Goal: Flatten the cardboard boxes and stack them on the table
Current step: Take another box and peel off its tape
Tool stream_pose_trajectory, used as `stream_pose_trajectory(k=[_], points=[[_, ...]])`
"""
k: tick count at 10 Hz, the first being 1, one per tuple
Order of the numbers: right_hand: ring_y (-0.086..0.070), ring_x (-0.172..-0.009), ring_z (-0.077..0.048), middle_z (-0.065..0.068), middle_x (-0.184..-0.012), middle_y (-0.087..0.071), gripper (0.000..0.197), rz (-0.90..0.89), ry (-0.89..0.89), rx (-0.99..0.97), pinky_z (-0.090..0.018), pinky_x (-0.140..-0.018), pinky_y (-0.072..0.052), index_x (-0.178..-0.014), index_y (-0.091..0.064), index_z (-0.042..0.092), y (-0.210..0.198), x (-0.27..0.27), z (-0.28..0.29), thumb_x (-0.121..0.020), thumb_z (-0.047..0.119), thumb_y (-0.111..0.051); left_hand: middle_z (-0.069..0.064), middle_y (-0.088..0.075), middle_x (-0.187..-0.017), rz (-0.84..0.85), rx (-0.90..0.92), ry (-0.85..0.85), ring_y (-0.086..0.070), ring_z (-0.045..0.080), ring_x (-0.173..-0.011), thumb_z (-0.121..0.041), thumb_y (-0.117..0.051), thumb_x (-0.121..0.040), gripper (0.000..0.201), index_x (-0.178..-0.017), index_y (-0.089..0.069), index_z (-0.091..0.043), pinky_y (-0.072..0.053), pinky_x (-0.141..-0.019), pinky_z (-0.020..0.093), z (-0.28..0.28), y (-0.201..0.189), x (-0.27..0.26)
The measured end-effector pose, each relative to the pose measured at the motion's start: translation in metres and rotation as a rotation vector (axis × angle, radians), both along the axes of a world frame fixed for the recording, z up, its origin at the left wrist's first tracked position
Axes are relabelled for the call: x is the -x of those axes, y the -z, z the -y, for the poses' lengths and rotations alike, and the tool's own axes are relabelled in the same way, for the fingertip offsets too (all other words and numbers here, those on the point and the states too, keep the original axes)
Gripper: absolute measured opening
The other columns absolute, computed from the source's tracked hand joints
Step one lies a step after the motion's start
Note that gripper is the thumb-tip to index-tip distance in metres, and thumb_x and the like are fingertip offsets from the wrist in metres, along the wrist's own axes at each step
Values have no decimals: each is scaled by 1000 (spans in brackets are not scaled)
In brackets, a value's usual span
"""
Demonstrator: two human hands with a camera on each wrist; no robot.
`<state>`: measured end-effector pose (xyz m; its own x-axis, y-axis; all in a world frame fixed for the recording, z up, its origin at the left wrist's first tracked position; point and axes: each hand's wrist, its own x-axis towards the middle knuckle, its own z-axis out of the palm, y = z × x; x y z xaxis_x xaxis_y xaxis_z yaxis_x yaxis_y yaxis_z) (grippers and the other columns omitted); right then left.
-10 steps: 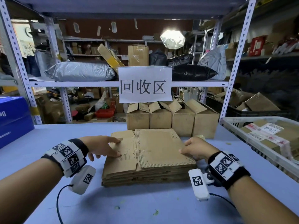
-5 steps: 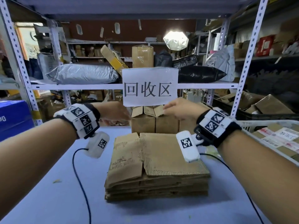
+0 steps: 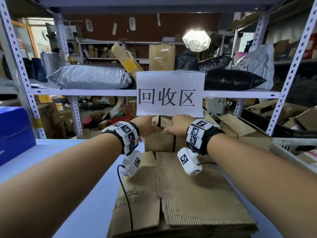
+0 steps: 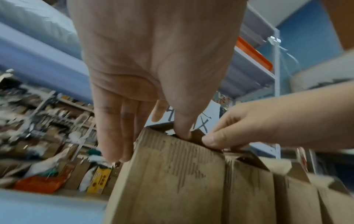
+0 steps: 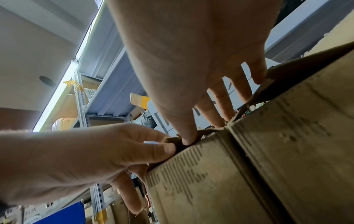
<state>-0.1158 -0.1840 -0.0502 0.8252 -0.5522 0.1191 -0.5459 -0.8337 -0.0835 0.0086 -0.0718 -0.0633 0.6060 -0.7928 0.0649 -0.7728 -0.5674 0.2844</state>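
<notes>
Cluttered storeroom, blue worktop (image 3: pixel 82 186) | flattened stack (image 3: pixel 188 203) near front edge | left hand (image 4: pixel 159 63), right hand (image 5: pixel 191 60) each pinched upright box (image 4: pixel 172 181) rim at back edge, likely to pull it forward.

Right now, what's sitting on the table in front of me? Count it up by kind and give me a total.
upright cardboard box: 4, the leftmost in the grip of the left hand and right hand
stack of flattened cardboard: 1
blue box: 1
white basket: 1
Total: 7
</notes>
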Motion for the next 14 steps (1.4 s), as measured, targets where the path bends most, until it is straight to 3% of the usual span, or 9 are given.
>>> stream_pose_trajectory(k=[2, 3, 5, 7, 9, 11, 12, 13, 14], points=[[-54, -81, -29, -2, -73, -51, 34, 52, 36, 80, -35, -79, -38, -66, -49, 17, -8, 0, 0, -97, 30, -47, 18, -67, -112, 182, -40, -56, -70, 33, -89, -5, -50, -99, 20, -117, -59, -4, -57, -62, 35, 2, -11, -16], [-52, -72, -28, -4, -68, -49, 33, 131, 49, 30, -30, -64, -38, -62, -45, 14, -20, 2, -6, -95, 20, -46, 17, -66, -98, 187, -19, -55, -65, 26, -63, 3, -53, -95, 12, -94, -58, -8, -46, -36, 28, -9, -33, -14], [-56, -56, -28, -10, -64, -62, 34, 435, 76, -338, -25, -50, -40, -61, -51, 10, -42, 12, -18, -95, 13, -47, 17, -68, -95, 0, 269, -162, -63, 30, -74, -15, -43, -105, 32, -121, -67, 0, -56, -63, 34, -31, -78, -4], [-75, -85, -37, -22, -97, -67, 18, 740, 91, -827, -41, -63, -58, -103, -58, 0, -60, 23, -42, -100, 14, -47, 21, -70, -117, 5, 355, -168, -69, 39, -108, -14, -50, -102, 31, -122, -65, 4, -58, -91, 46, -60, -121, 20], [-70, -72, -29, -14, -95, -65, 15, 911, 60, -1003, -38, -57, -58, -106, -62, 7, -72, 62, -68, -98, 13, -51, 21, -74, -104, -49, 421, -144, -75, 36, -89, -11, -50, -102, 25, -109, -68, 5, -63, -77, 53, -94, -144, 63], [-67, -106, -20, 5, -123, -67, 68, 841, -156, -1058, -38, -61, -60, -133, -53, 32, -36, 108, -99, -77, 66, -71, 14, -63, -79, -32, 826, -37, -70, 39, -82, -15, -45, -97, 26, -85, -61, 1, -62, -71, 55, -131, -109, 115], [-70, -100, -11, 18, -113, -70, 70, 916, -173, -960, -36, -62, -60, -124, -49, 46, -8, 123, -99, -64, 59, -83, 4, -66, -81, -59, 961, 93, -68, 29, -80, -13, -48, -99, 17, -91, -62, -18, -60, -72, 46, -135, -71, 139], [-66, -109, -14, 16, -119, -66, 63, 1018, -131, -980, -42, -75, -62, -139, -46, 41, 13, 132, -86, -85, 38, -77, -2, -68, -107, -427, 956, 276, -70, 8, -77, -6, -48, -104, 29, -119, -65, -25, -58, -65, 28, -132, -37, 151], [-59, -113, -20, 10, -119, -60, 34, 1067, 15, -1126, -47, -69, -63, -131, -59, 35, 24, 136, -77, -97, 32, -62, 0, -65, -106, -489, 811, 315, -68, 5, -83, 7, -40, -104, 40, -107, -70, -20, -58, -75, 22, -126, -15, 154]])
